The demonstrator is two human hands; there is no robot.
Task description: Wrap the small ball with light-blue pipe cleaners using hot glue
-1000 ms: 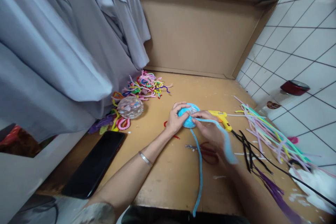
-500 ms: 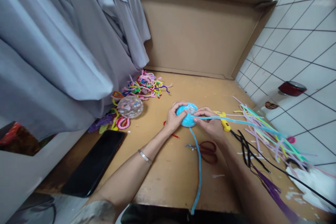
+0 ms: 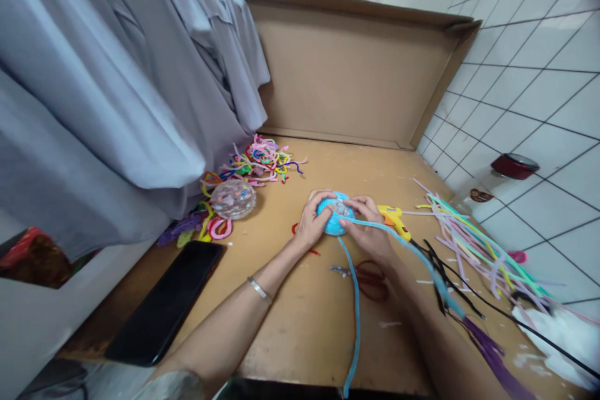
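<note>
A round piece [image 3: 334,226] wrapped in blue pipe cleaner, with a clear patch in its middle, sits between my two hands above the table. My left hand [image 3: 313,220] is closed on its left side, thumb lying across the top. At its right edge my right hand [image 3: 370,228] pinches a blue pipe cleaner [image 3: 407,242] against the wrapped surface. That strand's long free end runs out to the right over my forearm. Another blue strand [image 3: 357,306] hangs from beneath the piece toward the table's front edge. Scissors [image 3: 372,280] with dark red handles lie just below my hands.
A yellow glue gun [image 3: 395,221] lies right of my hand, its black cable running right. Loose pipe cleaners [image 3: 482,237] spread near a red-lidded jar [image 3: 506,175]. Leftward are a clear round container [image 3: 233,199], a tangled pile [image 3: 267,156] and a black phone [image 3: 166,300]. Cardboard [image 3: 342,69] stands behind.
The right-hand blue strand's free end has swung down and toward me, now curving over the forearm. My right fingers have shifted slightly on the round piece. The view has tilted up a little.
</note>
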